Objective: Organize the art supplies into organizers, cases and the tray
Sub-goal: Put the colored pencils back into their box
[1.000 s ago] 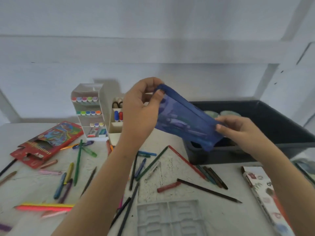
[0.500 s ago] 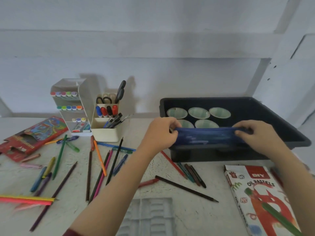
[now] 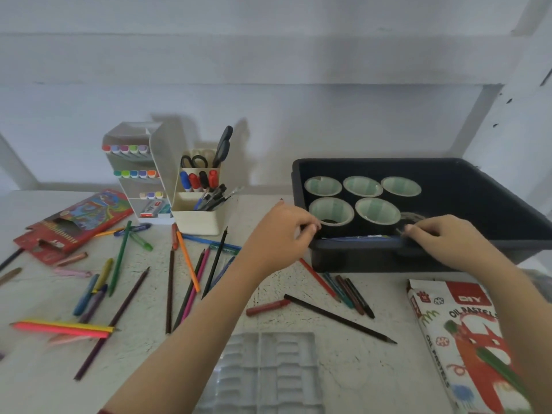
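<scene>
White speckled table (image 3: 343,349) bears a dark tray (image 3: 358,258). Inside it, along the near wall, a blue pouch (image 3: 355,238) lies with its long axis left to right. The left hand (image 3: 283,234) and right hand (image 3: 445,239) pinch its ends with curled fingers. Paper cups (image 3: 362,186) stand just behind.

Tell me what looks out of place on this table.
Loose pencils and pens lie scattered at all angles across the table. The red pencil box lies open, and a clear plastic insert sits outside any box. The left hand and right hand hold the blue pouch in the black tray.
</scene>
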